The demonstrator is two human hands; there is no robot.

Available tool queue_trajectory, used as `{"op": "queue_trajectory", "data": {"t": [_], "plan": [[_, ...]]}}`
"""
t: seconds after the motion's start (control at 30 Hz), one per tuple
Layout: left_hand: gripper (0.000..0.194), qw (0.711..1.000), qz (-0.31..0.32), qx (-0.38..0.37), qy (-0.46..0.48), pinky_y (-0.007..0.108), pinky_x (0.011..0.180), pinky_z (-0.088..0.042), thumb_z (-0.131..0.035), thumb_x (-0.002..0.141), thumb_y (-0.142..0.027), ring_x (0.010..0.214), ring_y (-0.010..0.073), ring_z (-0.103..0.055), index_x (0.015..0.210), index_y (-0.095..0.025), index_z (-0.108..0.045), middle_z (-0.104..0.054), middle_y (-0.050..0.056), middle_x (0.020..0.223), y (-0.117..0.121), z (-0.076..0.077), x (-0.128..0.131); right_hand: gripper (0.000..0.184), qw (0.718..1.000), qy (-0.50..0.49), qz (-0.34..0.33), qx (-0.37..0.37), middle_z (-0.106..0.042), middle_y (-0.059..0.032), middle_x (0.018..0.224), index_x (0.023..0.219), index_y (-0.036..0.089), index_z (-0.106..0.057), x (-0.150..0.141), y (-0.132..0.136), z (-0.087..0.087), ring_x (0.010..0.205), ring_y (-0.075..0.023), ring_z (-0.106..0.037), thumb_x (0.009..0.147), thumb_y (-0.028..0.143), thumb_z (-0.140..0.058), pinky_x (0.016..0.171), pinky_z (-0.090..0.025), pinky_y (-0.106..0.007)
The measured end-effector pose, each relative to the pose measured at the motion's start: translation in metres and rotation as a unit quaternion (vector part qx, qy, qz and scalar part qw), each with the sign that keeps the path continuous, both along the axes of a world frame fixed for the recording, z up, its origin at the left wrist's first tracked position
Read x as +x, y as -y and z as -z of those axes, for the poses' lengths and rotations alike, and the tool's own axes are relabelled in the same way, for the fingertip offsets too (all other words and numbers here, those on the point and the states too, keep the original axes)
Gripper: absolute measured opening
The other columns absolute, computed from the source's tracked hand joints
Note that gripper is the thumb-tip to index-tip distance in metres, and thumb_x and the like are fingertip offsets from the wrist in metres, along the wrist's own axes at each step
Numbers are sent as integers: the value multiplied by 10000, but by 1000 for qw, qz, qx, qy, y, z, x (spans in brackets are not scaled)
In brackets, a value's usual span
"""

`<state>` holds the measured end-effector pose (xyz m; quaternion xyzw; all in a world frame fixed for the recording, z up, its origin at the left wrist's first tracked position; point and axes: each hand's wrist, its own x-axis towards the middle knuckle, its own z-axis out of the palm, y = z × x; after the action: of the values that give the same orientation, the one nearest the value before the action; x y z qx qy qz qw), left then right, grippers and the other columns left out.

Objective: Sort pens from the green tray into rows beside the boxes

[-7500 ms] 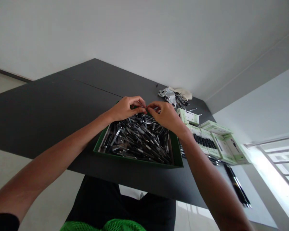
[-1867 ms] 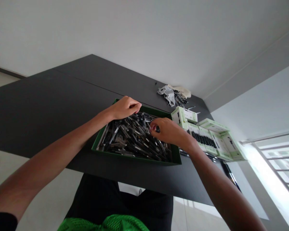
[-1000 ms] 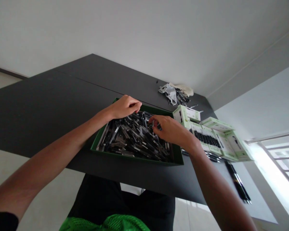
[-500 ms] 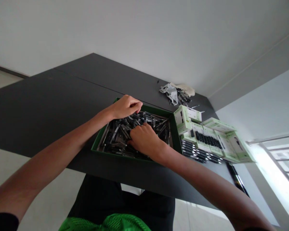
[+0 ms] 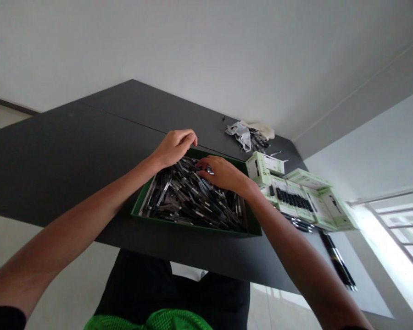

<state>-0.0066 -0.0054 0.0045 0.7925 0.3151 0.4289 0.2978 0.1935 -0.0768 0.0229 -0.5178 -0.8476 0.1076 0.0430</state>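
L hand [image 5: 177,145] fingers tog., R hand [image 5: 221,173] fingers unclear, at 1 box [image 5: 253,222], many pens [image 5: 194,197].

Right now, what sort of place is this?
Probably an indoor workroom: a dark table stands by a plain wall, with a green box full of loose pens on it and pale green cartons to the right.

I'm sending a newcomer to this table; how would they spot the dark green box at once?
Find the dark grey table. Near its front edge, below the right hand, sits a wide, open dark green box of loose pens. Dark walls set it apart from the smaller, pale green cartons to its right.
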Motion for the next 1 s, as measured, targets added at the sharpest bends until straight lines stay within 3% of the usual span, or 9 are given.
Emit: {"op": "queue_trajectory", "data": {"t": [0.17, 0.37, 0.47, 0.6, 0.8, 1.0], "plan": [[375, 999, 6, -33, 16, 261, 537, -301, -441, 1045, -413, 552, 120, -403, 805, -186, -618, -459, -37, 612, -2, 1, -1, 236, 999, 35, 17, -11, -749, -126, 1130, 1168, 144, -790, -8, -9, 10, 1016, -229, -710, 1000, 265, -675, 923, -493, -323], [367, 999, 15, -27, -19, 266, 543, -289, -460, 1014, -407, 518, 116, -380, 779, -179, -627, -434, -50, 566, 2, -3, 0, 243, 987, -62, -103, -105, -774, -106, 1204, 1205, 155, -786, 5, 0, -1, 1101, -205, -695, 991, 249, -718, 974, -502, -317], [365, 998, 30, -28, -53, 266, 539, -274, -456, 1009, -380, 509, 113, -373, 774, -173, -642, -434, -47, 558, 4, -4, 0, 271, 987, -102, -51, -110, -783, -84, 1204, 1266, 177, -766, 23, 6, -15, 987, -174, -703, 1022, 213, -652, 898, -530, -304], [365, 996, 39, -29, -75, 265, 542, -278, -448, 1016, -372, 510, 110, -374, 783, -172, -645, -446, -45, 571, 5, -4, 0, 283, 995, -55, 50, -61, -802, -90, 1193, 1256, 168, -779, 39, 11, -25, 1000, -193, -729, 1028, 189, -612, 937, -534, -315], [389, 990, 66, -16, -126, 266, 571, -318, -435, 1023, -394, 550, 121, -437, 824, -167, -682, -523, -22, 620, 2, -2, 2, 346, 991, 62, 93, -69, -762, -114, 1355, 1314, 160, -769, 43, 7, -15, 1275, -266, -702, 1026, 178, -578, 1103, -493, -335], [407, 980, 90, 2, -176, 261, 631, -375, -442, 1019, -414, 626, 137, -533, 851, -168, -719, -647, 6, 701, 1, 0, 4, 405, 988, 91, 92, -83, -742, -126, 1393, 1345, 156, -753, 48, -3, -6, 1323, -251, -680, 981, 96, -585, 1132, -484, -324]]}}
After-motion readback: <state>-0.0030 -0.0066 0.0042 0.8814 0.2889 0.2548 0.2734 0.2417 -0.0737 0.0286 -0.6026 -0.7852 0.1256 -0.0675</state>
